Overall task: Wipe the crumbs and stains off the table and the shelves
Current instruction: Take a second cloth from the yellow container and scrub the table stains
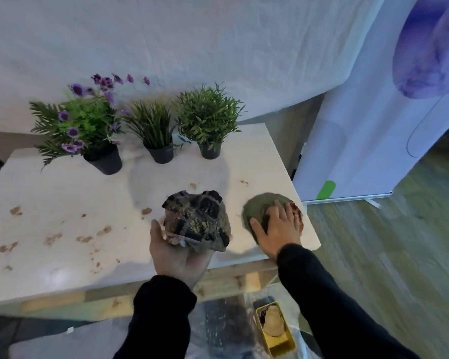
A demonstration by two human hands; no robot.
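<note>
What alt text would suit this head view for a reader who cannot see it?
A right hand presses a grey-green cloth flat on a white table dotted with brown stains, while the left hand holds a dark crumpled wad. Three potted plants stand along the far edge.

Three potted plants (pixel 151 130) stand in a row; a yellow tin (pixel 275 330) lies on the floor.

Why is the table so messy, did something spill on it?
Yes, brown stains and crumbs are smeared across the left and middle of the white table. The left hand holds a crumpled dark cloth speckled with crumbs, while the right hand presses a grey-green cloth near the right edge. The three potted plants stand upright.
</note>
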